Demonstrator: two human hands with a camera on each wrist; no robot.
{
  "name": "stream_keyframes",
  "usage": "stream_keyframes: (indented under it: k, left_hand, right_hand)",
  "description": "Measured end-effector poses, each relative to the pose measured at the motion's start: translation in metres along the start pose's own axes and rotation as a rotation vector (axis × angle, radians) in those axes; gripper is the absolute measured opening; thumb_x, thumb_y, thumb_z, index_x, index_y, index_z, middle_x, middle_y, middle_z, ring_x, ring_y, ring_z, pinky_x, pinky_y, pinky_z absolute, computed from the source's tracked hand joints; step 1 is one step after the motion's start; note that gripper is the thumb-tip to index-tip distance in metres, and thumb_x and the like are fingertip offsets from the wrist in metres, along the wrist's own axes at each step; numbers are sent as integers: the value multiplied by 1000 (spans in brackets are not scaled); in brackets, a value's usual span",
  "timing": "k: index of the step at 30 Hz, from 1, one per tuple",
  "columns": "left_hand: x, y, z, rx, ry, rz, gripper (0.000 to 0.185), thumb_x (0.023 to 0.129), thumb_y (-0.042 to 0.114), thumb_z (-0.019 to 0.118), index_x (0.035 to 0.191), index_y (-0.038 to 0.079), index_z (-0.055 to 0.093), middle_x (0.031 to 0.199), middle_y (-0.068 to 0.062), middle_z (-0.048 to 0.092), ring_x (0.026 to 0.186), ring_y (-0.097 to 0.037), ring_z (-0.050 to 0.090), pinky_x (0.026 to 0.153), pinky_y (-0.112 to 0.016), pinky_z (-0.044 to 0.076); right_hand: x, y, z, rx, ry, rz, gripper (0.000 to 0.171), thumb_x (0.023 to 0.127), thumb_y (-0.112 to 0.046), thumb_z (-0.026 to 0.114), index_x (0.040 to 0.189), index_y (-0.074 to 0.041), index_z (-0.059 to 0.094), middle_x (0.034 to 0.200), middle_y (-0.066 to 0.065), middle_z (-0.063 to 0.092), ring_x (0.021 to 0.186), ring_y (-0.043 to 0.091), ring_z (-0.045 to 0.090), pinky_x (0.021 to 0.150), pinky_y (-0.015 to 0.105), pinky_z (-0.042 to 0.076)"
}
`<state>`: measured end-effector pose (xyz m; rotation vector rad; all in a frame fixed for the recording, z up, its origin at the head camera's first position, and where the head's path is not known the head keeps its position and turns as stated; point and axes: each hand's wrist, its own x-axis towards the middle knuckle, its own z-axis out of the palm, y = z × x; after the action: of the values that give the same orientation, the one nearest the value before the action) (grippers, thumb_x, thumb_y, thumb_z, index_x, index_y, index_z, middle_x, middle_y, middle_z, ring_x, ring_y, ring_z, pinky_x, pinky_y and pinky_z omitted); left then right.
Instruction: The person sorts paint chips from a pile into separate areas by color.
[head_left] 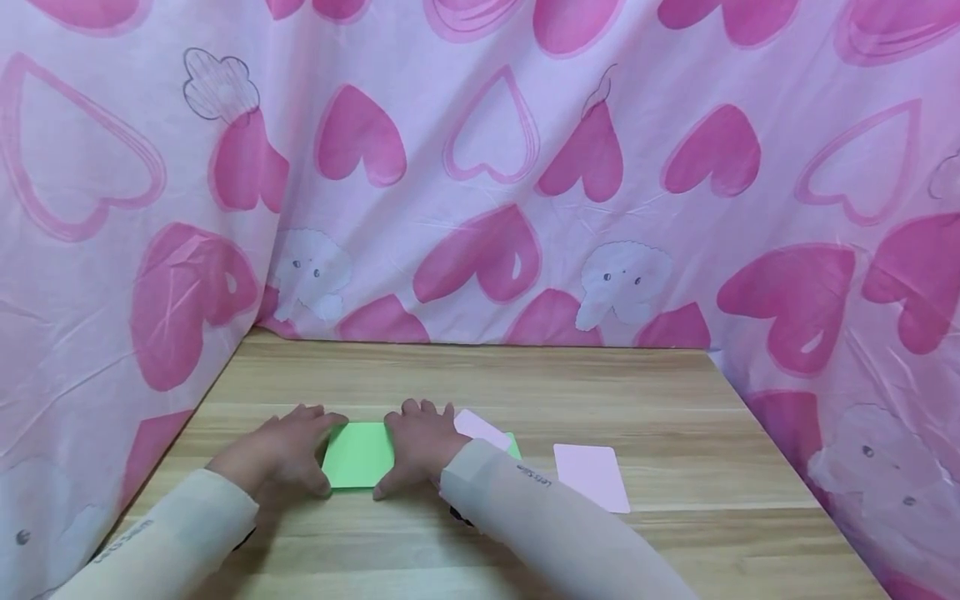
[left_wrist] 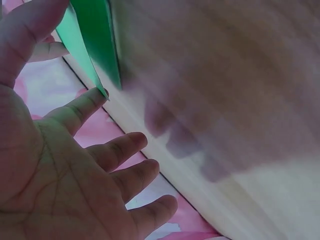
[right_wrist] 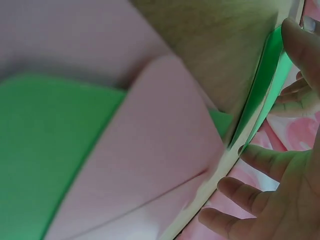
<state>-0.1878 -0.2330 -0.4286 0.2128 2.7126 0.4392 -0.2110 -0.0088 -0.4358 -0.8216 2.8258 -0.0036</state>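
- Head view: the left hand (head_left: 288, 450) and the right hand (head_left: 420, 442) lie on a light wooden desk (head_left: 675, 417). Between them is a folded green paper sheet (head_left: 358, 454). Each hand pinches one side of it, thumb at the near edge and fingers at the far edge. Just behind the right hand, a pink paper piece (head_left: 480, 429) lies on top of another green sheet (head_left: 513, 446). A flat pink paper card (head_left: 592, 475) lies alone a little further right. A pink cloth with big hearts (head_left: 487, 167) hangs behind and beside the desk.
- Left wrist view: the left hand (left_wrist: 65, 170) has spread fingers. The tip of one finger touches the corner of the green paper sheet (left_wrist: 95, 40), which is raised a little off the desk (left_wrist: 225, 100).
- Right wrist view: the right hand (right_wrist: 280, 180) touches the edge of the green paper sheet (right_wrist: 262, 85) with a fingertip. The pink paper piece (right_wrist: 150, 160) lies over the other green sheet (right_wrist: 45, 150), very close and blurry.
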Motion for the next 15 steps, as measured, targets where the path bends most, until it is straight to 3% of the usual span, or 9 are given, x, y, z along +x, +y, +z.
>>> stream_keyframes:
  k: [11, 15]
  left_hand:
    - [-1, 1, 6, 17, 43, 38, 100, 63, 28, 99, 151, 10, 54, 158, -36, 40, 149, -62, 28, 116, -82, 20]
    - [-1, 1, 6, 7, 36, 37, 104, 64, 29, 99, 154, 10, 52, 160, -37, 37, 150, -62, 26, 116, -82, 19]
  right_hand:
    - [1, 0, 3, -18, -2, 23, 84, 61, -76, 89, 128, -32, 64, 107, -6, 55, 112, 22, 53, 113, 64, 41]
    - [2, 1, 4, -22, -10, 22, 90, 61, -77, 87, 133, -31, 61, 111, -6, 55, 115, 22, 53, 113, 63, 41]
